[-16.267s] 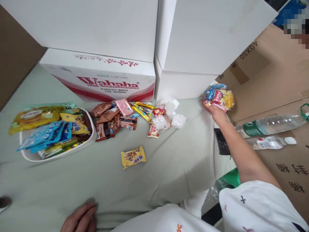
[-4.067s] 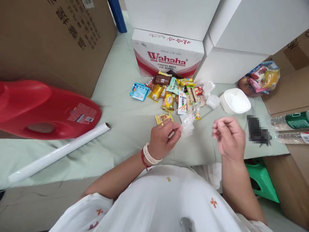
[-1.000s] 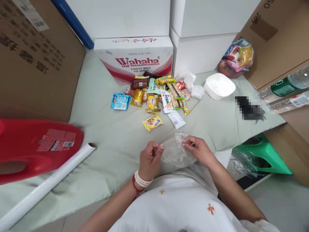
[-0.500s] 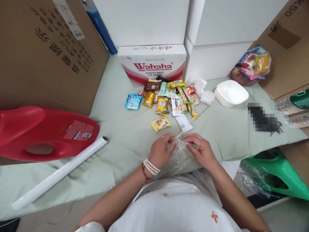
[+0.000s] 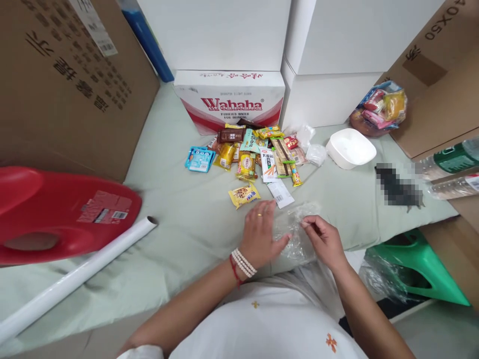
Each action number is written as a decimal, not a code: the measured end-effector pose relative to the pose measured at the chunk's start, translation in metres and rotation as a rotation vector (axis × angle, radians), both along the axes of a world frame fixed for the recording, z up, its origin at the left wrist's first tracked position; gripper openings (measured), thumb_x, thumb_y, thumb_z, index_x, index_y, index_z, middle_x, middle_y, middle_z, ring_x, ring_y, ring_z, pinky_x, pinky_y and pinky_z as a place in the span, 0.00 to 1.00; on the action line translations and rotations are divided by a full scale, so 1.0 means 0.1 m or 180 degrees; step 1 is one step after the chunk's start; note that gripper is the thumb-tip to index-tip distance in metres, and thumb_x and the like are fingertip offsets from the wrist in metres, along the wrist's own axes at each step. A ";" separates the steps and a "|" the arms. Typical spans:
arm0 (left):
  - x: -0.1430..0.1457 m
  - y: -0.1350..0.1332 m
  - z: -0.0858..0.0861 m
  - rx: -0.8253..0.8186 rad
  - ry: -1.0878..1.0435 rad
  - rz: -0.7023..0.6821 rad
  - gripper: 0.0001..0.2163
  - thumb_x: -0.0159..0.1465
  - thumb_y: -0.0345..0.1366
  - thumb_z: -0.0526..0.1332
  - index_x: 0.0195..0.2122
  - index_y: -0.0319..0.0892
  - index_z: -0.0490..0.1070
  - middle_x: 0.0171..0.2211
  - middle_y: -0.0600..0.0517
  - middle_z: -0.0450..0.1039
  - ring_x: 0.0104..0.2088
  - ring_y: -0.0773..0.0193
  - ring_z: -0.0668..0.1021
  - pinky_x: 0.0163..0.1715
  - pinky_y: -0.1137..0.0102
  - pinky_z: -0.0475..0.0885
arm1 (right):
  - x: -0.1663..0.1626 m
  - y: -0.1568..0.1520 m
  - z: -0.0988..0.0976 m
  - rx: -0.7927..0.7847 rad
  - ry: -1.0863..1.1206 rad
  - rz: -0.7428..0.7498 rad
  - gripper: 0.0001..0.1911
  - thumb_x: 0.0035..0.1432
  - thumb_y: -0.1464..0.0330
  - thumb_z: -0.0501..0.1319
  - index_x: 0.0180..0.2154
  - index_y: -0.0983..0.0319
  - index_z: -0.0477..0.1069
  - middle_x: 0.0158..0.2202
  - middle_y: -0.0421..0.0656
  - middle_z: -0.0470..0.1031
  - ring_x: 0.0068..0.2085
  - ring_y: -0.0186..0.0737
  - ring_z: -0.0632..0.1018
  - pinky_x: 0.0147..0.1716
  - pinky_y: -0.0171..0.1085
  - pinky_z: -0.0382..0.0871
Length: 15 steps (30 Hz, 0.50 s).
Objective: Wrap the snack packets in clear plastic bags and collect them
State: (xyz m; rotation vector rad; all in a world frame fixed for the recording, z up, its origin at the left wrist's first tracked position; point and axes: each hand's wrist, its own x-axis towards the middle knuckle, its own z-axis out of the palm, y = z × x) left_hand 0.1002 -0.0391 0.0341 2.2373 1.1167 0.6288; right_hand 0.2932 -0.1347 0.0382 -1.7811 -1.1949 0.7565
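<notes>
A clear plastic bag (image 5: 295, 234) lies crumpled at the front of the cloth-covered table. My right hand (image 5: 325, 240) pinches its right side between thumb and fingers. Over the bag's left edge is my left hand (image 5: 262, 233), palm down, fingers stretched out and thumb apart, holding nothing. Just beyond its fingertips lie a yellow cookie packet (image 5: 244, 195) and a white packet with a barcode (image 5: 280, 193). Farther back is a heap of wrapped snacks (image 5: 247, 162), with blue packets (image 5: 199, 159) on its left and small clear bags (image 5: 315, 154) on its right.
Behind the snacks stands a Wahaha carton (image 5: 232, 102). A white bowl (image 5: 351, 148) sits to the right, near a bag of snacks (image 5: 385, 109) and plastic bottles (image 5: 456, 158). On the left lie a red jug (image 5: 71, 214) and a white tube (image 5: 82, 279). A green stool (image 5: 430, 269) stands lower right.
My left hand has let go of the plastic bag and flattened out, fingers forward. My right hand still pinches the bag, now slightly farther right. The whole view has shifted a little.
</notes>
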 end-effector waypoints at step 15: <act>-0.41 0.19 -0.20 -0.2719 -0.1915 0.1805 0.26 0.62 0.64 0.60 0.24 0.45 0.63 0.15 0.60 0.57 0.14 0.71 0.58 0.13 0.74 0.52 | 0.27 0.00 -0.13 -0.0769 0.0552 -0.0033 0.26 0.58 0.46 0.65 0.46 0.60 0.75 0.36 0.42 0.78 0.33 0.39 0.75 0.33 0.37 0.70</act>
